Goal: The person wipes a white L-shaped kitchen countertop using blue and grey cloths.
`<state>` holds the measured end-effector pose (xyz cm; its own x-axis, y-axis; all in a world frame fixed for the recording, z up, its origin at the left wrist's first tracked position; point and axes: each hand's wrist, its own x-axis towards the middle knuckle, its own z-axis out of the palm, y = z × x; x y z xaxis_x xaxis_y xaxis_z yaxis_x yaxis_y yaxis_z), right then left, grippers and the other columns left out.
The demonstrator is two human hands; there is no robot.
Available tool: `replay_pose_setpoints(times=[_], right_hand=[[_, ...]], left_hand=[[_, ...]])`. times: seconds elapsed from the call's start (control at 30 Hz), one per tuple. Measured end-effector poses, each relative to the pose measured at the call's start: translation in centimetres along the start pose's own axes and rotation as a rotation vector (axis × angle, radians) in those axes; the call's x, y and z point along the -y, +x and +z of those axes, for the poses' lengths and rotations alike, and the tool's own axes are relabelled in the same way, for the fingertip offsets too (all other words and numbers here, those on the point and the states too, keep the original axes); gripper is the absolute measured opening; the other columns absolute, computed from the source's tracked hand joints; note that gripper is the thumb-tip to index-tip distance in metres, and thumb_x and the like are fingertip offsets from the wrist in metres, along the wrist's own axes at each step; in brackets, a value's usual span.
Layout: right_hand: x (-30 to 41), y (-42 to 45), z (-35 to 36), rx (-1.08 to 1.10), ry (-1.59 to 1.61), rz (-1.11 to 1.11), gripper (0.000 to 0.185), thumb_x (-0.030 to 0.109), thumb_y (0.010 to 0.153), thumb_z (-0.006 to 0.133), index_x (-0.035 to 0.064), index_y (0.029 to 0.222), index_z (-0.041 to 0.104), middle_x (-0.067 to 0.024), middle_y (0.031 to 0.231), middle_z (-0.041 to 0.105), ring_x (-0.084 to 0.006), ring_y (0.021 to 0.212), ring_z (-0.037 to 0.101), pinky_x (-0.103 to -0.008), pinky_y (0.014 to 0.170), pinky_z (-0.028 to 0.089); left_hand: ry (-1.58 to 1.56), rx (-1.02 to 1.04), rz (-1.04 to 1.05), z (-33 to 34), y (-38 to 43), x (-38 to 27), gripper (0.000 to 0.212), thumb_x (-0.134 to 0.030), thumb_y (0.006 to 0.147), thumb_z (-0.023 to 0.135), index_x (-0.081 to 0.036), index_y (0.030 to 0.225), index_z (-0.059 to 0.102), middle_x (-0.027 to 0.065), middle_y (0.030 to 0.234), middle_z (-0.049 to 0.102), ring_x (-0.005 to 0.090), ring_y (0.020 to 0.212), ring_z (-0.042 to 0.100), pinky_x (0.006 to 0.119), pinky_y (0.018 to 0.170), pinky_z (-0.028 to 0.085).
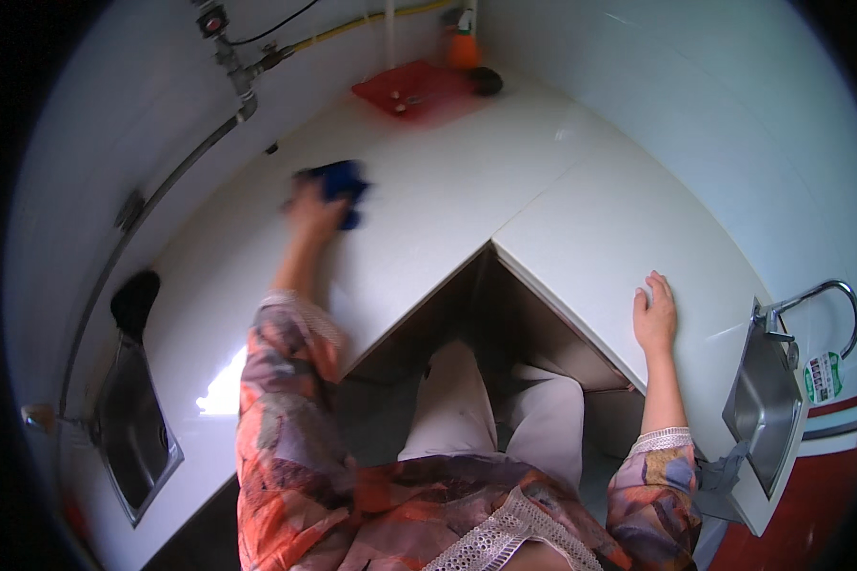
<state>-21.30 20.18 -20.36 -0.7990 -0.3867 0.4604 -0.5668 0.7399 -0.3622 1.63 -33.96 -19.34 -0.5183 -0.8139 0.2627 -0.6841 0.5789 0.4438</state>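
Observation:
My left hand (313, 210) presses a dark blue cloth (341, 182) against the white countertop (428, 207), on its left side. Hand and cloth are both blurred. Flat on the right arm of the L-shaped counter lies my right hand (657, 314), fingers loosely spread, holding nothing. The inner corner of the counter points away from my body, between the two hands.
A red cloth or bag (421, 93) with small items lies at the back corner beside an orange spray bottle (464, 46). Steel sinks stand left (136, 428) and right (764, 400), the right with a curved faucet (839, 285). Pipes (178, 168) line the left wall.

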Motion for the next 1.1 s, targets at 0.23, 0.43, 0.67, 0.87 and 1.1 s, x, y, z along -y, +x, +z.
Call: replay_pose_setpoints(times=[0.23, 0.43, 0.67, 0.87, 1.1], right_hand=[[1.1, -0.1, 0.4, -0.03, -0.089, 0.012, 0.027, 0.012, 0.084, 0.056, -0.0022, 0.107, 0.057, -0.0177, 0.124, 0.055, -0.0367, 0.112, 0.053, -0.0444, 0.095, 0.044], [1.3, 0.1, 0.4, -0.037, -0.08, 0.014, 0.027, 0.012, 0.084, 0.056, -0.0029, 0.106, 0.058, -0.0182, 0.123, 0.056, -0.0367, 0.112, 0.053, -0.0444, 0.095, 0.044], [0.6, -0.1, 0.1, -0.033, -0.017, 0.044, 0.026, 0.013, 0.085, 0.057, -0.0024, 0.107, 0.059, -0.0181, 0.126, 0.056, -0.0364, 0.118, 0.051, -0.043, 0.097, 0.044], [0.2, 0.0, -0.1, -0.012, 0.0, 0.034, 0.028, 0.014, 0.086, 0.057, -0.0014, 0.11, 0.058, -0.0161, 0.129, 0.055, -0.0351, 0.122, 0.049, -0.0422, 0.099, 0.043], [1.1, 0.0, 0.0, -0.009, -0.087, 0.065, 0.027, 0.013, 0.084, 0.057, -0.0013, 0.107, 0.058, -0.0173, 0.125, 0.056, -0.0353, 0.118, 0.05, -0.044, 0.099, 0.042]], left_hand=[[0.409, -0.223, -0.542, -3.8, 5.2, 11.5, 0.087, -0.069, 0.079, 0.052, -0.003, 0.136, 0.043, 0.0239, 0.133, 0.048, 0.039, 0.126, 0.044, 0.052, 0.099, 0.038], [0.263, -0.025, -0.054, 3.5, 7.5, -3.7, 0.074, -0.053, 0.08, 0.062, -0.001, 0.132, 0.049, 0.0202, 0.132, 0.053, 0.0324, 0.124, 0.049, 0.042, 0.103, 0.04], [-0.054, 0.362, 0.746, 7.2, -6.9, -23.9, 0.077, -0.048, 0.08, 0.062, -0.001, 0.138, 0.043, 0.023, 0.142, 0.042, 0.0351, 0.135, 0.037, 0.041, 0.113, 0.026], [-0.099, 0.44, 0.965, 5.5, -6.1, -20.3, 0.068, -0.045, 0.082, 0.061, -0.006, 0.136, 0.047, 0.019, 0.141, 0.045, 0.0363, 0.132, 0.039, 0.042, 0.112, 0.027], [0.111, 0.248, 0.34, 5.6, 4.0, -12.3, 0.071, -0.048, 0.085, 0.056, -0.008, 0.142, 0.041, 0.0159, 0.148, 0.037, 0.0316, 0.137, 0.034, 0.039, 0.114, 0.026]])
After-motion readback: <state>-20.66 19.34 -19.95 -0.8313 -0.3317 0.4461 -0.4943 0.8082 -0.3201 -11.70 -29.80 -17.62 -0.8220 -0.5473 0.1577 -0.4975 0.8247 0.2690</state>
